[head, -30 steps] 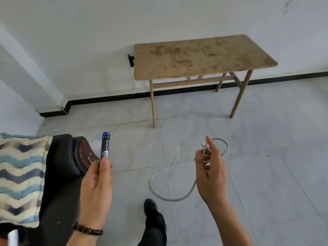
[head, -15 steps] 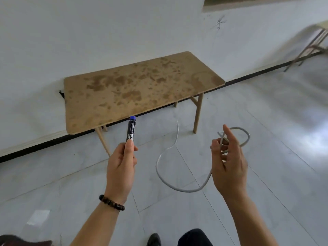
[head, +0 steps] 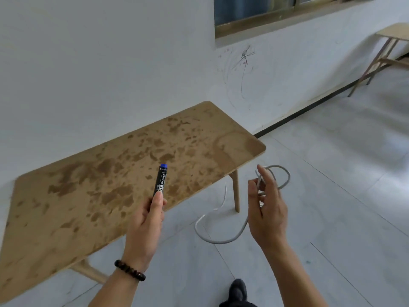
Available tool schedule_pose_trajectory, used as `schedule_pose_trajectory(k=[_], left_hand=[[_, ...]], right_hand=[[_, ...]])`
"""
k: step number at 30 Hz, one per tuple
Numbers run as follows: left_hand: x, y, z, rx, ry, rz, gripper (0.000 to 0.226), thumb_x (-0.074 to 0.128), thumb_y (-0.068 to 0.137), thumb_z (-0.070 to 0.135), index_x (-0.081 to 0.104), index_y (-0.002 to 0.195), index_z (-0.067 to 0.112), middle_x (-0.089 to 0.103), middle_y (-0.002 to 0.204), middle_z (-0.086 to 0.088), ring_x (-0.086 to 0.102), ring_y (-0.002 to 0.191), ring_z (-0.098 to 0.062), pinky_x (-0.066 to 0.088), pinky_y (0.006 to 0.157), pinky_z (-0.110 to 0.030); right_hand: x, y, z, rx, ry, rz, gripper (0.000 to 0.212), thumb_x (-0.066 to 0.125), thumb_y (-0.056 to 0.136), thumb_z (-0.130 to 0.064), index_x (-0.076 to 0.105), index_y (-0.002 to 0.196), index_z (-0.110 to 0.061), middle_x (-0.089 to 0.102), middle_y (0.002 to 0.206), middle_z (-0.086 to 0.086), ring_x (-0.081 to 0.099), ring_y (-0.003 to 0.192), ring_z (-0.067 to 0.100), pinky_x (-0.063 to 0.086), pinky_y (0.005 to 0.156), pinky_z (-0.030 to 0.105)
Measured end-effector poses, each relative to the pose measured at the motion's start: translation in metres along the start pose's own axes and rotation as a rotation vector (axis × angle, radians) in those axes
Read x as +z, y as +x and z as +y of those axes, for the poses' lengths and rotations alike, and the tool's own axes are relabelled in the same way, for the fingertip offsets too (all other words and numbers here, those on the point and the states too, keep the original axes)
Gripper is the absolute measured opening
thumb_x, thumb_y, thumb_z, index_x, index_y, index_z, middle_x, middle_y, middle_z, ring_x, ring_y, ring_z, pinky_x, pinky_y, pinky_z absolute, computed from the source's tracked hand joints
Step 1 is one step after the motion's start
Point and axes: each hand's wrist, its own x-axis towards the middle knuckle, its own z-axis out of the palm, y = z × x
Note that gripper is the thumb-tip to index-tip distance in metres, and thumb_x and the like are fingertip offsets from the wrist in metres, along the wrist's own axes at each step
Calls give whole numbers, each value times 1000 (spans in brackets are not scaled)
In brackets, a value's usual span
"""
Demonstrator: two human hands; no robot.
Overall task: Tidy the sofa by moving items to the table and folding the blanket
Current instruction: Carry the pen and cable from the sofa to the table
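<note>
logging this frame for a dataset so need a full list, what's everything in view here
table: 1, tan wood with dark stains, against the wall
second table: 1, pale wood, far right by the wall, partly cut off
marker: 1, black with blue cap, upright in the left hand
cable: 1, grey, looped in the right hand, its slack hanging below
window: 1, dull metal frame, top of the wall
scribbles: several, dark, on the white wall under the window
skirting: 1, black, foot of the wall
floor: pale grey tiles
bracelet: 1, dark beads, left wrist
shoe: 1, black, bottom edge
left hand: fingers round the marker
right hand: fingers pinching the cable
</note>
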Motion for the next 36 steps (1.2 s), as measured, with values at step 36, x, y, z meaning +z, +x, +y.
schedule_pose_trajectory(k=[36], left_hand=[[254,664,-89,-536,190,386,8,54,95,21,54,103,21,59,89,2,54,68,-13,40,57,-27]], right_hand=[[514,584,239,-353,-190,-931,41,39,104,-15,40,145,-17,55,113,10,53,100,26,48,76,38]])
